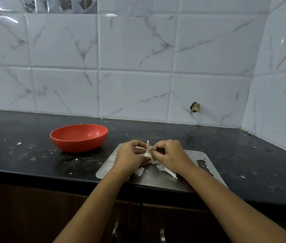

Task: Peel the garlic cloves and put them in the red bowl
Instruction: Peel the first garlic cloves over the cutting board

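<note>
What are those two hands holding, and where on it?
A white garlic bulb, stalk pointing up: the left hand grips its left side, the right hand pinches its right side.

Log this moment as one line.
phase: peeling | left hand: holds garlic | right hand: pinches its skin | red bowl: left of steel board
</note>
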Available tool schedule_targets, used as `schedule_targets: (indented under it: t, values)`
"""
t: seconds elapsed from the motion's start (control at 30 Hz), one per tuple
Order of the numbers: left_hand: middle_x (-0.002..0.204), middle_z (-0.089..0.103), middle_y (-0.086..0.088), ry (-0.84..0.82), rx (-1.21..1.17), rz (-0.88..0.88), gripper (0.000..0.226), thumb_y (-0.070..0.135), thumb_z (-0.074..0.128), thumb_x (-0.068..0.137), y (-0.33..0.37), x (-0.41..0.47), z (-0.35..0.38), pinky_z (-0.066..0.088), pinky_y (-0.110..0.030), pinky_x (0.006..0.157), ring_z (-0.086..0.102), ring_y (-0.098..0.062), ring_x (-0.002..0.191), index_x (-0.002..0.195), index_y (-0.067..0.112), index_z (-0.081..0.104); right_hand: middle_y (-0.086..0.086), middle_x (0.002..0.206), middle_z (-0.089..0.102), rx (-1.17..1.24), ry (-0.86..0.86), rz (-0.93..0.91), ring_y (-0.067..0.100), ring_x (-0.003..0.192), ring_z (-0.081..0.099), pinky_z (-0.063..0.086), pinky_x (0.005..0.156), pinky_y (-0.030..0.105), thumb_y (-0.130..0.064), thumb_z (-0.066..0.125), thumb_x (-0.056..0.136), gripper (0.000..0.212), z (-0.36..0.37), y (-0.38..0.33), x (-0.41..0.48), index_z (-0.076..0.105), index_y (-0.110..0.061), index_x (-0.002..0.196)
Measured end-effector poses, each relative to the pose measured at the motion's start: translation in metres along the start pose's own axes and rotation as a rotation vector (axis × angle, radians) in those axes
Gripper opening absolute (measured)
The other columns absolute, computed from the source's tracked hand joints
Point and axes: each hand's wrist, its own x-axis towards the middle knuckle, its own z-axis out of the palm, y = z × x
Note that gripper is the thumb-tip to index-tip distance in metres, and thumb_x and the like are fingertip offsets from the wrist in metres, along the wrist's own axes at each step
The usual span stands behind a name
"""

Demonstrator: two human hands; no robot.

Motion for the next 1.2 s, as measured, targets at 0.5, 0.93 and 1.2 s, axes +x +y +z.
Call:
schedule_targets:
  t: [0.5,0.93,1.2]
  values:
    - [0.073,0.067,0.0,0.016,0.075,0.005,0.029,-0.002,0.084,0.065,0.006,-0.002,0.001,0.051,-0.015,0.06,0.061,-0.009,0.066,0.073,0.014,0.062,0.008,0.058,0.056,-0.227,0.055,-0.176,0.021,0.054,0.05,0.039,0.056,0.036,-0.013,0.059,0.088,0.027,0.003,-0.002,0.001,0.059,-0.002,0.064]
    - [0.08,0.064,0.011,0.031,0.215,0.096,0.021,0.008,0.08,0.071,0.006,-0.006,0.004,0.039,-0.003,0.053,0.057,0.001,0.068,0.084,0.018,0.067,0.007,0.068,0.067,-0.099,0.112,-0.054,0.02,0.064,0.062,0.05,0.062,0.038,-0.013,0.064,0.086,0.016,0.006,0.004,-0.001,0.068,-0.004,0.073]
    - [0.062,0.058,0.01,0.076,0.424,0.295,0.016,0.025,0.077,0.074,-0.003,0.001,0.013,0.036,-0.012,0.054,0.055,-0.005,0.062,0.08,0.015,0.067,-0.007,0.053,0.054,0.04,0.128,0.003,0.005,0.049,0.049,0.038,0.052,0.015,-0.008,0.063,0.084,0.022,0.006,-0.003,-0.003,0.06,-0.012,0.063]
